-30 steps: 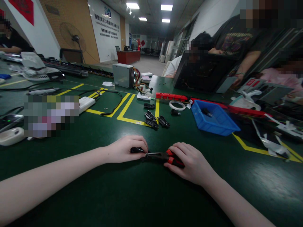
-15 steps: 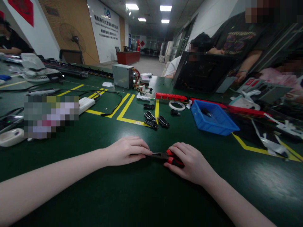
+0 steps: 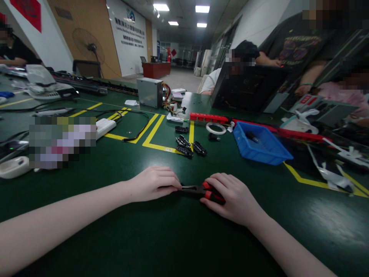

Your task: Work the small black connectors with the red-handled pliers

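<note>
My right hand [image 3: 232, 196] is wrapped round the red and black handles of a pair of pliers [image 3: 198, 189], whose dark jaws point left. My left hand [image 3: 157, 184] is closed in a pinch at the tips of the jaws. Whatever lies between its fingers is mostly hidden; only a small dark bit shows by the fingertips. Beyond the hands, several small black parts [image 3: 198, 148] lie together on the green table near a yellow tape corner. A black plug-like piece [image 3: 213, 137] lies beside a white ring [image 3: 215, 129].
A blue tray [image 3: 259, 148] with a black piece inside stands at right. Behind it runs a red strip [image 3: 209, 117]. A grey metal power supply box [image 3: 150, 93] with wires stands further back. Left are a white device [image 3: 14, 167] and a black cable [image 3: 138, 136]. Other people sit or stand around the table.
My left fingertips have shifted slightly left along the jaws, so a little more of the jaw tips shows. The right hand and pliers have hardly moved.
</note>
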A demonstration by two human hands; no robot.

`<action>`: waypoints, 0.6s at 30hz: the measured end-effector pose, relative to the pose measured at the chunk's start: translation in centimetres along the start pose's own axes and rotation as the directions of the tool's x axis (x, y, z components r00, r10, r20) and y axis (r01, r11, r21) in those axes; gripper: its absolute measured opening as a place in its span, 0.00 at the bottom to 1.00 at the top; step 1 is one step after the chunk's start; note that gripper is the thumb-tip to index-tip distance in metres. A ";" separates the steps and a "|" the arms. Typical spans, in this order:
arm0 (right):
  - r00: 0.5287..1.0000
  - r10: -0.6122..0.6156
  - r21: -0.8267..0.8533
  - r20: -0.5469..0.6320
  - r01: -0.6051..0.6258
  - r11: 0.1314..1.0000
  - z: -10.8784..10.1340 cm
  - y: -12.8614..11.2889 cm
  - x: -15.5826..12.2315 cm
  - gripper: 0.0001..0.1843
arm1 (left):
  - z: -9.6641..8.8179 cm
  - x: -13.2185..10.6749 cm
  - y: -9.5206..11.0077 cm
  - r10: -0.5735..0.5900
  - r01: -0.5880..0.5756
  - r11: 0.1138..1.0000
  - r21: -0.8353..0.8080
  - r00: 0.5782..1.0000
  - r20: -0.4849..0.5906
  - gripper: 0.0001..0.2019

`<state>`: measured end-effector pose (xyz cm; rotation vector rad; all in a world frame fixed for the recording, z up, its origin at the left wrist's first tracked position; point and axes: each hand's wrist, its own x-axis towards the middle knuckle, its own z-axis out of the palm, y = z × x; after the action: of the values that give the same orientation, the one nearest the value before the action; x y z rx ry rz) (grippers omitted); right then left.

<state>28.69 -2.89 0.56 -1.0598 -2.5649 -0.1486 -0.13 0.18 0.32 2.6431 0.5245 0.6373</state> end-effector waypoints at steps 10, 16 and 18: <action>0.994 -0.036 -0.062 -0.105 0.029 0.998 0.0 0.0 -0.2 0.20 | -0.1 0.1 0.1 -0.038 0.039 0.999 -0.016 0.998 0.041 0.10; 0.993 -0.044 -0.062 -0.110 0.038 0.997 0.0 0.1 -0.1 0.22 | 0.0 0.0 0.0 -0.048 0.049 0.999 -0.006 0.997 0.060 0.14; 0.995 -0.041 -0.048 -0.093 0.037 0.998 0.0 0.1 -0.1 0.22 | 0.0 0.0 0.0 -0.043 0.044 0.999 -0.014 0.997 0.059 0.14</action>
<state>28.79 -2.87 0.56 -0.9953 -2.5098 -0.2624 -0.18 0.21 0.28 2.6199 0.5566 0.5473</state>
